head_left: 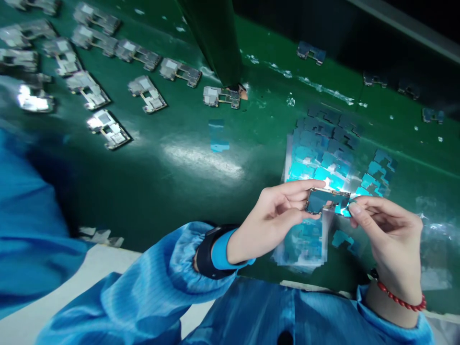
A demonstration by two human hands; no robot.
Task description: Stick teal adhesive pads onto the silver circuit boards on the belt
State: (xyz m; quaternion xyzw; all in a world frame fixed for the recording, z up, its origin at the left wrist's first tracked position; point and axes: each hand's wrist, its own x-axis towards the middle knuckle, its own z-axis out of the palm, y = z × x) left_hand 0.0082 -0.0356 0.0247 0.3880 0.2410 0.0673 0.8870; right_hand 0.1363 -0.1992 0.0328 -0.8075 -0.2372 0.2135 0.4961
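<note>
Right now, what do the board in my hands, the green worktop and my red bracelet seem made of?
Board: probably rigid laminate with metal parts, given its flat, cut-out shape and glinting edges.
Worktop: perhaps rubber or vinyl; smooth green with a broad glare.
Bracelet: shiny red beads, possibly plastic, glass or stone; the look leaves it open.

Green bench top (151, 182), circuit boards (171, 68) at left, blue cut-outs (340, 237), possibly film, at right
</note>
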